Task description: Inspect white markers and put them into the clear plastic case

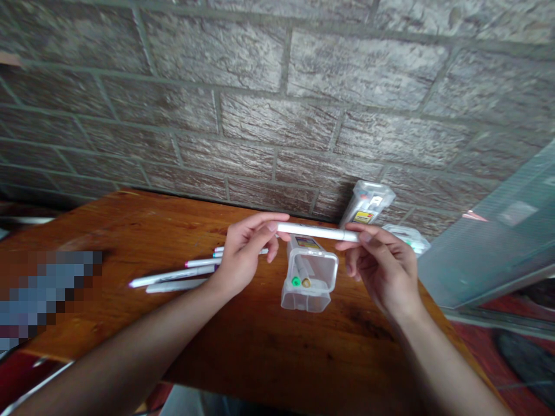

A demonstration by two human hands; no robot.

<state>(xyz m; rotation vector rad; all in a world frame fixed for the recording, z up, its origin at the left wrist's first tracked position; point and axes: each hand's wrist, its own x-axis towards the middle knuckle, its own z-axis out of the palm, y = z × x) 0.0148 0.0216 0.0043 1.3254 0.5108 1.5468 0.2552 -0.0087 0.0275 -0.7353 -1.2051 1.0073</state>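
Observation:
A white marker [314,231] is held level between my two hands, above the table. My left hand [247,248] pinches its left end between thumb and fingers. At the other end, the thumb and fingers of my right hand [384,260] are closed on it. Just below the marker lies a clear plastic case [336,271], its open end facing me. Inside it are a green-ended marker [296,281] and a tan-ended marker [306,282]. Several more white markers [173,276] lie loose left of the case, partly hidden behind my left hand and forearm.
A brown wooden table [277,346] stands against a grey brick wall [251,115]. Another clear case of markers [368,202] stands at the back right, with a clear plastic item [407,238] beside it. A translucent panel [489,231] rises beyond the table's right edge.

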